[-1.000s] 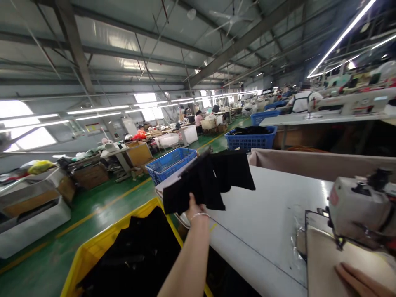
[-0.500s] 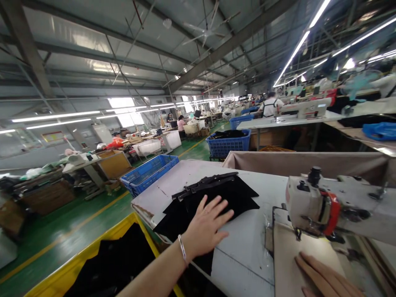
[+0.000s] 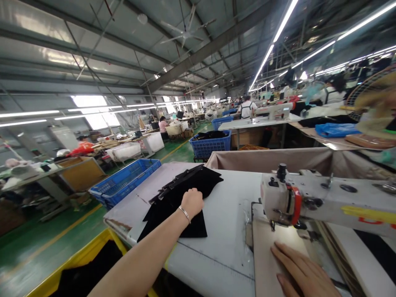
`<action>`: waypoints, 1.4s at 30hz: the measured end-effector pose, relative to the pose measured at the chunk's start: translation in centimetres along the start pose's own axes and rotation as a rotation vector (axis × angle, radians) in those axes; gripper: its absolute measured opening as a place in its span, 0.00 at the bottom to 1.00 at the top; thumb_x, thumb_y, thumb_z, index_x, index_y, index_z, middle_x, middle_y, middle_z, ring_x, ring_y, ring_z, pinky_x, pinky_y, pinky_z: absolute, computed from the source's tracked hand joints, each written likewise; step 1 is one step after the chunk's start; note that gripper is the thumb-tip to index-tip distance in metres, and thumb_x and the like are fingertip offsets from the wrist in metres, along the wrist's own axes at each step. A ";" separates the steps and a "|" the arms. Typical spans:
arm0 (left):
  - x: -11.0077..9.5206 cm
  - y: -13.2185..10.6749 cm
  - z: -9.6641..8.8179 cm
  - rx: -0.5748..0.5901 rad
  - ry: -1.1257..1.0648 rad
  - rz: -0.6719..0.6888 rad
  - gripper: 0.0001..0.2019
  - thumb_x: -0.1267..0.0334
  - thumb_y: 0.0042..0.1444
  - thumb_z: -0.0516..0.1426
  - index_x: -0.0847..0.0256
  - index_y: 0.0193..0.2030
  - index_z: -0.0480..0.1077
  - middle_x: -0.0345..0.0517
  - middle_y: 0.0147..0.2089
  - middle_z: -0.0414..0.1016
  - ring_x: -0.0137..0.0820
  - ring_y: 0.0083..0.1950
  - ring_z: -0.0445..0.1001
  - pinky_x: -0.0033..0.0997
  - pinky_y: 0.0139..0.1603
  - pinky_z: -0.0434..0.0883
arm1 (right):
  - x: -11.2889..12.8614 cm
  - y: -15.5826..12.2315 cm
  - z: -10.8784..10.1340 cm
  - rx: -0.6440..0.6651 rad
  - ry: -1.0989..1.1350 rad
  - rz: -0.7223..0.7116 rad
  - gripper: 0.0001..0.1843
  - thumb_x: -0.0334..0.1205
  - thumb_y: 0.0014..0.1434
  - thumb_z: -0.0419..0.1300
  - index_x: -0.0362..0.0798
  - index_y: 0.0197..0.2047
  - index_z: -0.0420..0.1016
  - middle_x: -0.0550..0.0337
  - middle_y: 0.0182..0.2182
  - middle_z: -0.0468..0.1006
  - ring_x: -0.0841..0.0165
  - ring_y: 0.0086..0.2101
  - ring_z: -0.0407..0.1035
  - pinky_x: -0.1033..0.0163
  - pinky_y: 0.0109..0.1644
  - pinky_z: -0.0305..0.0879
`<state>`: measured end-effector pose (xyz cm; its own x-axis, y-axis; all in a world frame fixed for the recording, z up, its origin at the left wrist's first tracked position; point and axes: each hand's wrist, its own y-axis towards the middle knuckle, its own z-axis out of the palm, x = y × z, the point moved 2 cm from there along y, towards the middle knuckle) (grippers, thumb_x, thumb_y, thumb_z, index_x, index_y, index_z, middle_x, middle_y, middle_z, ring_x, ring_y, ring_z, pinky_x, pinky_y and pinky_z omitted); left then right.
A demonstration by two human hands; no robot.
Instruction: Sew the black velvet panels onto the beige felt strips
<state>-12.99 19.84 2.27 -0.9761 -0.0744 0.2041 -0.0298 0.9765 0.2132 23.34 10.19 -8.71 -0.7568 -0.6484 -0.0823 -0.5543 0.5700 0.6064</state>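
Observation:
My left hand (image 3: 192, 202), with a silver bracelet at the wrist, is curled closed on a stack of black fabric pieces (image 3: 173, 214). They lie overlapping on the pale table, left of the sewing machine (image 3: 281, 202). The fingertips are turned away from view, so the exact grip is hidden. A dark strip with clip-like parts (image 3: 173, 183) runs along the stack's far left side. My right hand (image 3: 305, 270) rests flat, fingers extended, on the beige plate (image 3: 266, 260) below the machine head. No fabric shows under the needle.
A yellow crate (image 3: 116, 239) holding black fabric stands at the lower left. Blue baskets (image 3: 125, 181) sit beyond the table, near a beige cloth-lined trough (image 3: 247, 160). A fan (image 3: 375, 101) stands at the right. People work at machines farther back.
My left hand has gone from spread fingers to a closed grip on the black fabric. The lower pieces have shifted up onto the table. The view has turned right; my right hand stays on the plate.

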 end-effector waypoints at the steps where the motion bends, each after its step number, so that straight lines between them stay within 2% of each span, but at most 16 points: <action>1: 0.3 0.3 -0.8 0.004 -0.004 0.012 0.13 0.63 0.57 0.53 0.69 0.39 0.77 0.63 0.43 0.74 0.48 0.47 0.73 0.44 0.48 0.68 | 0.1 0.1 -0.2 0.018 0.004 0.018 0.31 0.52 0.58 0.56 0.55 0.63 0.63 0.61 0.59 0.67 0.59 0.53 0.67 0.54 0.50 0.72; 3: 1.0 0.6 -2.8 -0.004 -0.006 0.028 0.15 0.64 0.60 0.50 0.70 0.35 0.77 0.62 0.41 0.73 0.45 0.43 0.74 0.39 0.43 0.69 | 0.4 0.2 -0.5 0.057 0.014 0.058 0.29 0.52 0.59 0.56 0.55 0.63 0.63 0.61 0.60 0.66 0.59 0.55 0.66 0.53 0.52 0.71; 6: 1.3 -0.2 -6.2 -0.019 -0.011 0.057 0.18 0.64 0.61 0.47 0.71 0.36 0.76 0.62 0.39 0.73 0.44 0.40 0.74 0.39 0.42 0.68 | 0.8 0.2 -0.7 0.106 0.035 0.112 0.29 0.52 0.61 0.54 0.55 0.63 0.62 0.60 0.61 0.64 0.58 0.57 0.62 0.49 0.57 0.66; 8: 0.1 -2.0 -7.8 0.005 -0.034 0.119 0.15 0.62 0.60 0.49 0.67 0.33 0.75 0.56 0.35 0.74 0.40 0.37 0.74 0.35 0.40 0.67 | 1.1 0.2 -0.9 0.117 0.042 0.162 0.30 0.52 0.61 0.54 0.54 0.64 0.61 0.58 0.62 0.63 0.56 0.59 0.60 0.46 0.60 0.61; 9: -1.1 -3.2 -8.0 0.062 -0.076 0.186 0.14 0.61 0.59 0.51 0.64 0.30 0.75 0.51 0.31 0.74 0.37 0.34 0.74 0.33 0.38 0.66 | 1.2 0.3 -1.0 0.123 0.044 0.185 0.30 0.52 0.61 0.54 0.52 0.64 0.61 0.57 0.62 0.63 0.56 0.59 0.59 0.44 0.61 0.59; 12: -6.0 -7.0 -6.8 0.332 -0.295 0.494 0.18 0.53 0.61 0.53 0.60 0.25 0.73 0.43 0.25 0.71 0.31 0.27 0.70 0.28 0.32 0.64 | 1.5 0.7 -1.5 0.164 0.057 0.209 0.29 0.51 0.63 0.52 0.50 0.65 0.60 0.55 0.62 0.63 0.57 0.60 0.57 0.44 0.64 0.55; 13: -7.6 -7.8 -6.0 0.355 -0.358 0.569 0.19 0.52 0.62 0.52 0.60 0.27 0.73 0.43 0.26 0.71 0.31 0.29 0.70 0.29 0.33 0.65 | 1.6 0.9 -1.7 0.184 0.065 0.207 0.28 0.50 0.64 0.51 0.50 0.65 0.60 0.56 0.62 0.63 0.58 0.61 0.57 0.45 0.64 0.55; 14: -9.1 -8.2 -5.2 0.320 -0.402 0.608 0.18 0.52 0.63 0.51 0.60 0.30 0.73 0.44 0.30 0.73 0.33 0.33 0.71 0.30 0.37 0.66 | 1.7 1.1 -1.9 0.202 0.072 0.207 0.28 0.48 0.64 0.50 0.50 0.65 0.59 0.56 0.62 0.63 0.59 0.61 0.57 0.45 0.64 0.54; 17: -12.3 -7.1 -3.1 0.051 -0.477 0.591 0.12 0.59 0.66 0.50 0.61 0.49 0.70 0.51 0.48 0.71 0.39 0.51 0.68 0.38 0.54 0.64 | 1.7 1.4 -2.3 0.239 0.092 0.220 0.27 0.46 0.65 0.49 0.50 0.66 0.58 0.56 0.63 0.62 0.60 0.61 0.55 0.45 0.64 0.54; 19: -13.7 -5.6 -2.0 0.043 -0.555 0.613 0.15 0.59 0.64 0.52 0.60 0.56 0.65 0.51 0.53 0.68 0.39 0.56 0.65 0.40 0.59 0.61 | 1.7 1.5 -2.5 0.248 0.110 0.230 0.27 0.44 0.65 0.49 0.49 0.65 0.58 0.56 0.63 0.62 0.60 0.61 0.55 0.45 0.65 0.53; 22: -14.9 -3.8 -0.9 0.159 -0.657 0.610 0.16 0.55 0.56 0.61 0.60 0.48 0.69 0.48 0.47 0.69 0.39 0.52 0.67 0.38 0.55 0.63 | 1.7 1.6 -2.7 0.234 0.136 0.243 0.25 0.41 0.65 0.49 0.49 0.64 0.59 0.55 0.62 0.63 0.60 0.61 0.56 0.45 0.65 0.53; 25: -15.3 -3.4 -0.5 0.208 -0.711 0.558 0.13 0.56 0.51 0.64 0.61 0.38 0.70 0.46 0.41 0.70 0.37 0.45 0.69 0.34 0.46 0.65 | 1.8 1.8 -3.0 0.202 0.158 0.255 0.25 0.39 0.64 0.50 0.49 0.63 0.61 0.54 0.60 0.65 0.60 0.60 0.58 0.45 0.64 0.54; 30: -15.5 -3.5 -0.2 0.290 -0.833 0.478 0.12 0.54 0.59 0.56 0.62 0.39 0.69 0.40 0.30 0.71 0.29 0.29 0.69 0.27 0.29 0.61 | 1.8 2.0 -3.3 0.203 0.204 0.278 0.22 0.36 0.63 0.49 0.47 0.60 0.63 0.51 0.58 0.67 0.60 0.58 0.60 0.46 0.64 0.52; 33: -16.5 -3.3 0.0 0.285 -0.892 0.430 0.11 0.57 0.60 0.54 0.63 0.36 0.70 0.41 0.29 0.72 0.29 0.29 0.69 0.26 0.29 0.62 | 1.7 1.9 -3.2 0.224 0.213 0.282 0.25 0.33 0.63 0.47 0.45 0.63 0.59 0.50 0.59 0.66 0.61 0.59 0.59 0.47 0.66 0.50; 38: -18.3 -3.1 0.4 0.220 -0.922 0.367 0.05 0.63 0.54 0.59 0.62 0.35 0.72 0.44 0.36 0.75 0.33 0.37 0.72 0.29 0.37 0.65 | 1.5 1.7 -3.0 0.246 0.212 0.256 0.30 0.28 0.60 0.46 0.46 0.65 0.56 0.51 0.61 0.63 0.61 0.60 0.56 0.46 0.66 0.49; 42: -19.0 -3.0 0.6 0.213 -0.901 0.337 0.05 0.63 0.52 0.61 0.61 0.33 0.73 0.44 0.34 0.76 0.33 0.35 0.73 0.29 0.35 0.65 | 1.5 1.7 -2.9 0.255 0.198 0.257 0.31 0.28 0.59 0.47 0.46 0.66 0.56 0.51 0.61 0.63 0.60 0.60 0.56 0.46 0.65 0.50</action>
<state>5.52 18.47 -2.80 -0.7365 0.3102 -0.6010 0.3287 0.9408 0.0828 22.26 8.74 -5.46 -0.8145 -0.5390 0.2149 -0.4427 0.8167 0.3702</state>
